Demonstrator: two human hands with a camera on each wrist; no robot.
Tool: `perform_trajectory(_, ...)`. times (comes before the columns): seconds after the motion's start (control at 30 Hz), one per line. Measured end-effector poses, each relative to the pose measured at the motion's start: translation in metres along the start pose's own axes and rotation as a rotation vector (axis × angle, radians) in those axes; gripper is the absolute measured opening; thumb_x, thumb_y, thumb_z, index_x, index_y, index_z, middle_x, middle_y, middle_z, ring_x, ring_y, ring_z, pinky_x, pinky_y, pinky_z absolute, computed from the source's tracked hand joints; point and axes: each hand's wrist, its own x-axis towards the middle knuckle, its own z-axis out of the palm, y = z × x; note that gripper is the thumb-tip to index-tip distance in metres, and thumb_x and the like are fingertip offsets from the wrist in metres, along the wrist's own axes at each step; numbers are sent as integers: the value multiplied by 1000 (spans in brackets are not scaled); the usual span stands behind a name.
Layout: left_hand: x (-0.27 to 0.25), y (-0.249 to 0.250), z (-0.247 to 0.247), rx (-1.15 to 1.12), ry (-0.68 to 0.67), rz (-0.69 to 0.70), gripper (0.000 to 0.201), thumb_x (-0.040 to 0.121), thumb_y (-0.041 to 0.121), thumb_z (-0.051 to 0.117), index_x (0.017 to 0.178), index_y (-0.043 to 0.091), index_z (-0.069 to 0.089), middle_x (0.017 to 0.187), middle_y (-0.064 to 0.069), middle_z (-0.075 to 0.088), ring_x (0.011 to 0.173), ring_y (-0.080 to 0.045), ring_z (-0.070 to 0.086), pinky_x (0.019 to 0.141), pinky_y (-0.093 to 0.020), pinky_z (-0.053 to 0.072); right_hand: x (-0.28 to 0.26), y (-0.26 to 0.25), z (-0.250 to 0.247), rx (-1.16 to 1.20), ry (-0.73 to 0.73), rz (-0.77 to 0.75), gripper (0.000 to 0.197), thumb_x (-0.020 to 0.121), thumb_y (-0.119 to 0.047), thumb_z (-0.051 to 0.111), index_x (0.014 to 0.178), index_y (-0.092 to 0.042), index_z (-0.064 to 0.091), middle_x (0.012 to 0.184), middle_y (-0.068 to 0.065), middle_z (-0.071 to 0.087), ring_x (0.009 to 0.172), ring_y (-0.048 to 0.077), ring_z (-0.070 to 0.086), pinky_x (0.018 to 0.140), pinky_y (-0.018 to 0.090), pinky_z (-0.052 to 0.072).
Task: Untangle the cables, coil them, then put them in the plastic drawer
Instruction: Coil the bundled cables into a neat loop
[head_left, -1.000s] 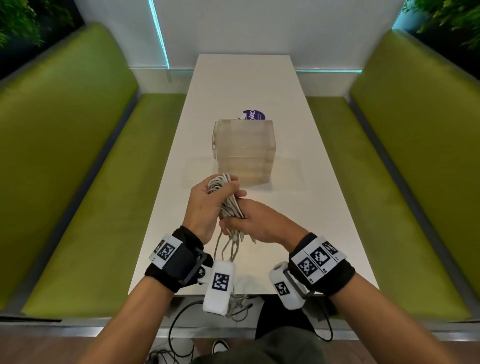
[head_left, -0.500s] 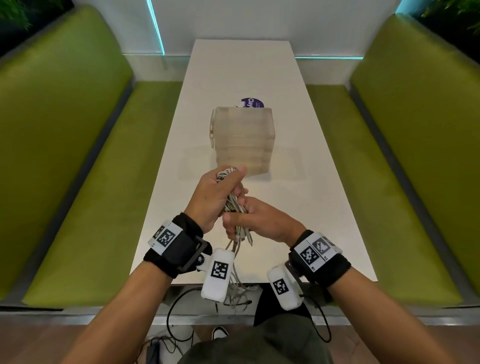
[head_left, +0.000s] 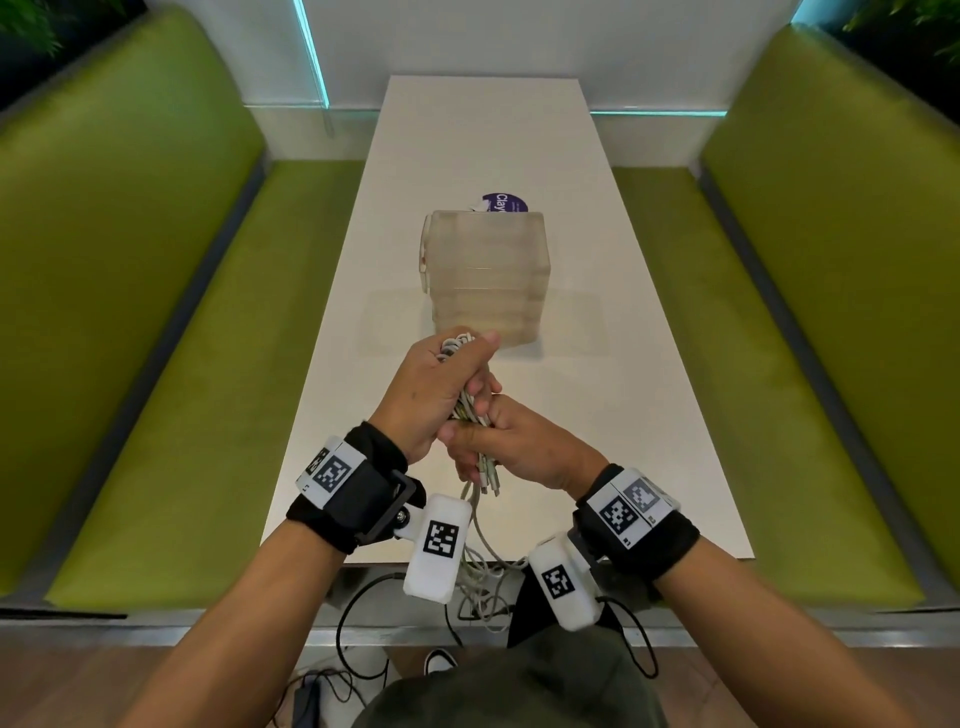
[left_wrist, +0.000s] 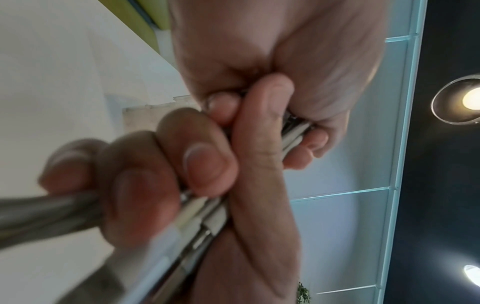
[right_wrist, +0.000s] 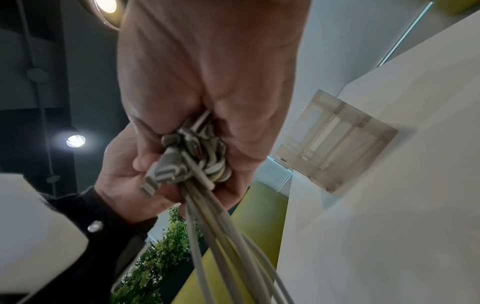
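Cables: a bundle of pale grey-white cords (head_left: 470, 410) is held up over the near end of the table, its long axis running from the looped far end down toward the person, loose tails (head_left: 480, 551) hanging past the table's near edge.
Left hand: the left hand (head_left: 428, 387) is clenched round the upper, far part of the bundle, loops (head_left: 454, 344) showing above its thumb.
Right hand: the right hand (head_left: 511, 447) grasps the lower, nearer part, where several plug ends (right_wrist: 168, 170) bunch together below its fist; the two hands touch.
Drawer: the translucent frosted plastic drawer unit (head_left: 485, 275) stands on the table just beyond the left hand, straight ahead and slightly right; its handles (head_left: 425, 249) seem to face left, and no drawer looks pulled out.
Nearer hand: the left, judging by the head view, is closest to the unit.
Stage: the cords look gathered rather than neatly coiled; stowing them appears not yet begun.
Setting: a long white table (head_left: 649, 364) between two green upholstered benches (head_left: 171, 322); a purple round label (head_left: 506, 203) lies behind the unit.
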Motion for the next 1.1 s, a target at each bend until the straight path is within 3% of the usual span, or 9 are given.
perform_trajectory(0.13, 0, -2, -6, 45, -22, 61, 26, 88, 42, 61, 80, 17, 59, 67, -3, 62, 62, -20, 64, 70, -40, 55, 0, -3, -5, 20, 42, 7, 29, 98, -8, 48, 69, -10, 49, 60, 4, 46, 54, 13, 51, 58, 24, 48)
perform_trajectory(0.2, 0, -9, -17, 106, -112, 88, 54, 76, 55, 60, 114, 18, 55, 96, -6, 69, 84, -23, 69, 70, -40, 57, -1, -4, -10, 40, 96, -6, 27, 97, -16, 50, 71, -10, 51, 61, 2, 49, 55, 15, 53, 59, 27, 48)
perform_trajectory(0.27, -1, -25, -26, 70, -198, 15, 86, 62, 63, 73, 132, 27, 39, 97, -4, 68, 80, -19, 67, 75, -36, 57, -1, -4, -16, 84, 174, -45, 28, 95, -26, 52, 74, -8, 57, 65, 8, 53, 59, 18, 54, 63, 34, 47)
perform_trajectory(0.37, -12, -51, -23, 165, -267, -80, 64, 73, 50, 75, 125, 30, 43, 93, 8, 69, 93, -11, 66, 92, -33, 52, 1, -8, -26, 244, 275, -91, 28, 93, -30, 54, 74, -11, 60, 71, 10, 61, 66, 22, 61, 71, 49, 41)
perform_trajectory(0.47, -21, -59, -13, 133, -236, -106, 18, 93, 27, 56, 102, 12, 60, 60, 7, 57, 55, -15, 57, 62, -24, 50, 2, -17, -32, 412, 311, -114, 22, 94, -26, 52, 76, -16, 58, 69, 0, 58, 71, 19, 64, 57, 40, 45)
perform_trajectory(0.6, -23, -54, -17, 22, -272, -191, 35, 96, 38, 47, 77, 9, 52, 51, 5, 34, 41, -10, 27, 43, -20, 30, 2, -26, -39, 516, 371, -175, 24, 97, -21, 48, 75, -13, 51, 62, -1, 48, 55, 13, 53, 63, 31, 50)
perform_trajectory(0.77, -19, -46, -31, 95, -377, -230, 34, 96, 37, 45, 76, 10, 50, 51, 3, 40, 42, -13, 39, 49, -25, 40, 1, -28, -43, 552, 425, -187, 26, 100, -21, 43, 76, -12, 50, 59, -3, 45, 51, 12, 48, 60, 28, 49)
perform_trajectory(0.9, -19, -40, -39, 215, -455, -273, 36, 98, 39, 40, 72, 14, 48, 49, 5, 36, 51, -20, 60, 68, -28, 49, -1, -29, -44, 540, 429, -207, 26, 99, -22, 44, 76, -12, 51, 60, -3, 45, 52, 12, 48, 61, 28, 50)
perform_trajectory(1.1, -21, -39, -41, 42, -387, -313, 33, 92, 36, 45, 71, 11, 47, 50, 7, 28, 42, -9, 25, 45, -20, 31, -2, -33, -50, 480, 426, -219, 25, 97, -22, 47, 75, -11, 51, 59, -2, 46, 52, 13, 49, 62, 30, 51)
